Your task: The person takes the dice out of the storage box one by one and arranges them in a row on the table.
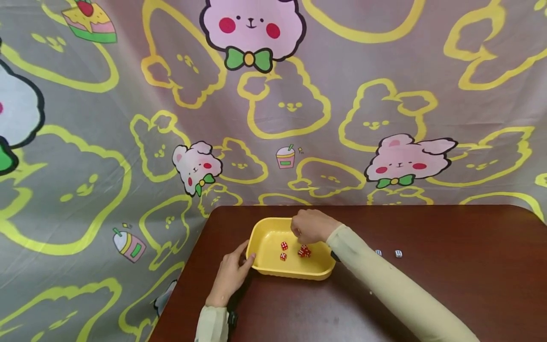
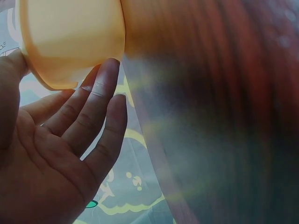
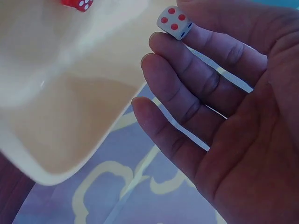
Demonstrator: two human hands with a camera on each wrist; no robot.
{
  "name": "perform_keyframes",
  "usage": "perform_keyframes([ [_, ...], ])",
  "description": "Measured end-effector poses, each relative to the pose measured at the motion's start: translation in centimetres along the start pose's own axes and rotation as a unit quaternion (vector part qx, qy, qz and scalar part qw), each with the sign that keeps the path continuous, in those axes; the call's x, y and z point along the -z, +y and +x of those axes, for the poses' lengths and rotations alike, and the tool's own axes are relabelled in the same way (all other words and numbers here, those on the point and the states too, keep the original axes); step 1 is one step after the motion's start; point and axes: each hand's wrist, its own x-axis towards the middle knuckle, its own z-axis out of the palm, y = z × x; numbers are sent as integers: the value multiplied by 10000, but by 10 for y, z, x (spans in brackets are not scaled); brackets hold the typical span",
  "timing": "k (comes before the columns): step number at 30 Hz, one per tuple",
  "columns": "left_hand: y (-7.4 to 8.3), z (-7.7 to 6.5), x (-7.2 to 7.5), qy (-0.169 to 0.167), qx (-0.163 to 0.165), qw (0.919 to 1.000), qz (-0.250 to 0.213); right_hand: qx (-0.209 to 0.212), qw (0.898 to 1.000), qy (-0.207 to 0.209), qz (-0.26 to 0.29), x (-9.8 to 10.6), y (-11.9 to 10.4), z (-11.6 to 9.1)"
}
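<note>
A yellow plastic basin (image 1: 267,263) stands on the dark table, with several red dice (image 1: 304,251) on its floor. My left hand (image 1: 231,275) grips the basin's left end, thumb over the rim and fingers against the outer wall, as the left wrist view also shows. Over the basin's right part is my right hand (image 1: 313,225). In the right wrist view it pinches a white die (image 3: 174,22) with red and blue dots between thumb and fingertips. That die is hidden in the head view.
Two white dice (image 1: 399,253) lie on the dark wooden table (image 1: 461,280) to the right of the basin, one partly behind the right sleeve (image 1: 384,280). A patterned cloth (image 1: 333,156) hangs behind the table and along its left side.
</note>
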Motion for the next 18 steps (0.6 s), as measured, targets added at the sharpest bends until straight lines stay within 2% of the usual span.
perform_keyframes([
  [10,-6,3,-4,57,-49,9999,106,-255,9996,-34,81,3,11,-13],
  [18,-3,1,-3,50,-29,10000,57,-300,9995,31,70,6,17,-21],
])
